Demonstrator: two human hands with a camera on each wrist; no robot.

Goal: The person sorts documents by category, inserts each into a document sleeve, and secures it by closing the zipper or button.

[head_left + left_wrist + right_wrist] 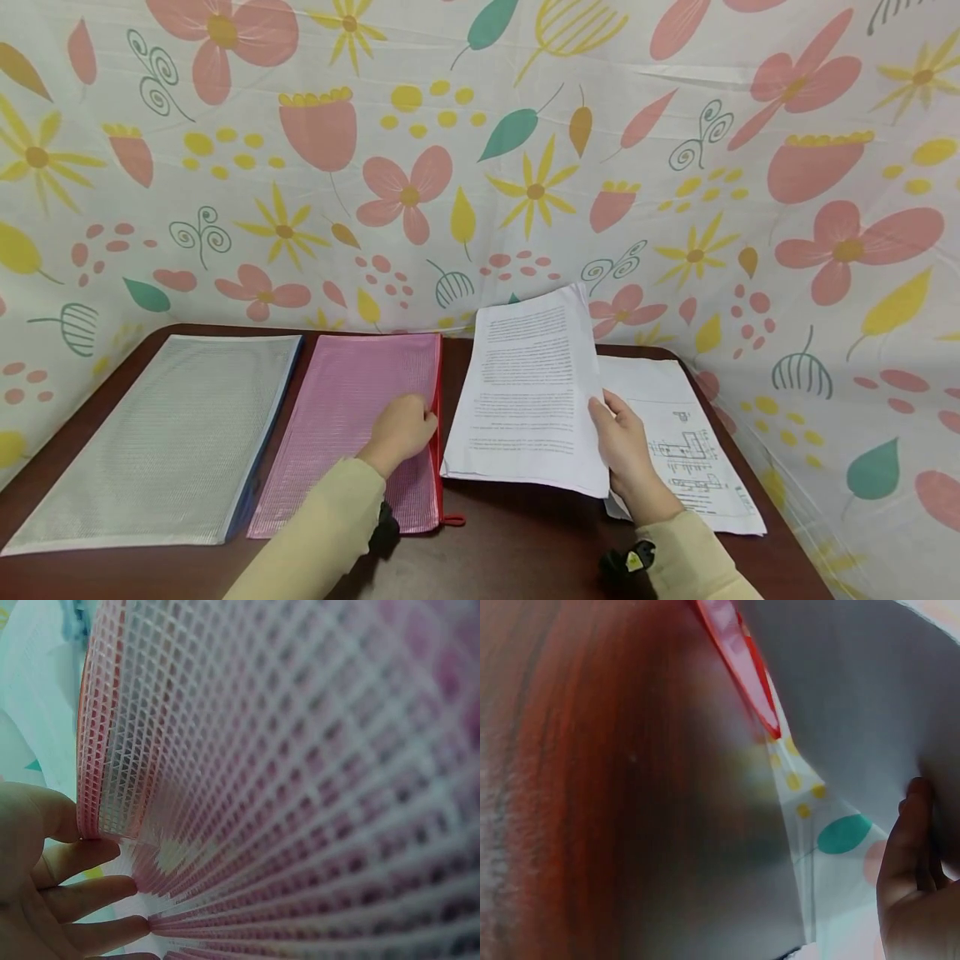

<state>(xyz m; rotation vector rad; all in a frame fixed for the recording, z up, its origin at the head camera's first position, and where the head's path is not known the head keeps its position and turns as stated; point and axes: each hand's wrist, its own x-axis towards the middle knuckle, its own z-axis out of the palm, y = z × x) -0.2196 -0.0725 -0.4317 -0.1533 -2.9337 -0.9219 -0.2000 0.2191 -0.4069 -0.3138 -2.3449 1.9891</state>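
Pink mesh pouch (337, 400): on table (517, 550) | left hand (402, 429): thumb and fingers pinch its edge | right hand (628, 450): thumb and fingers clamp printed sheets (525, 392), tilted beside pouch

Print on held sheets (528, 396), drawing sheet (693, 454): too small to read.

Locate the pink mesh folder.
In the head view, the pink mesh folder lies left of centre on the table, between the pale mesh folder and the printed sheets the right hand holds.
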